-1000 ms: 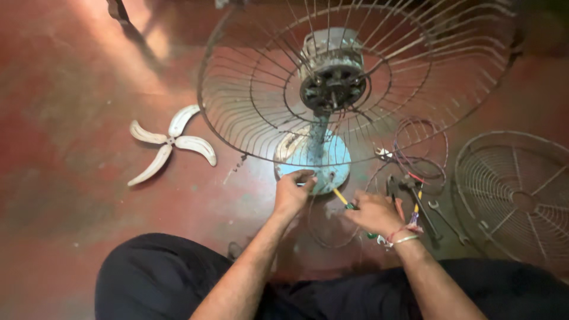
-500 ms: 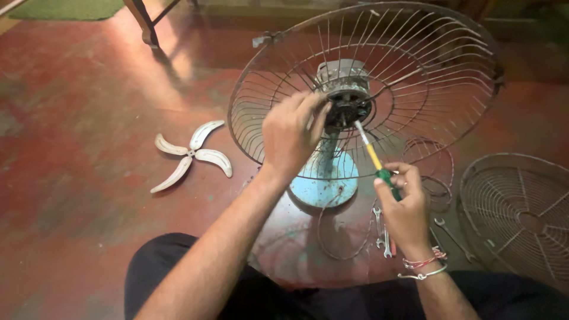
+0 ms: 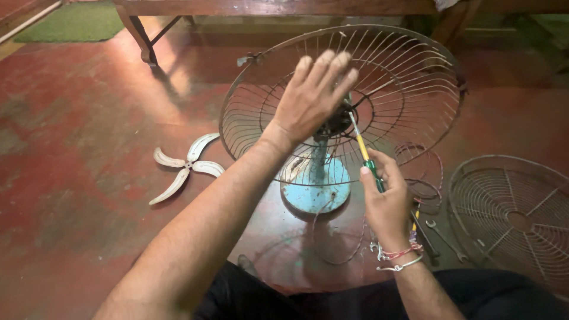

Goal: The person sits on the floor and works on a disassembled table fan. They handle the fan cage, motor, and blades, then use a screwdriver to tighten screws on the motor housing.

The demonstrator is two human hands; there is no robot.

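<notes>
An old table fan stands on the red floor, with a round blue base and a wire rear guard around its motor. My left hand rests over the motor hub with fingers stretched out, hiding it. My right hand grips a screwdriver with a green and yellow handle, its tip pointing up at the motor behind my left hand.
A detached fan blade lies on the floor at the left. The loose front guard lies at the right. Wrenches and looped wires lie beside the base. A wooden bench leg stands at the back.
Both hands rose from the floor by the base to the motor. The right hand picked up the screwdriver and brought its tip to the hub; the left hand now covers the motor.
</notes>
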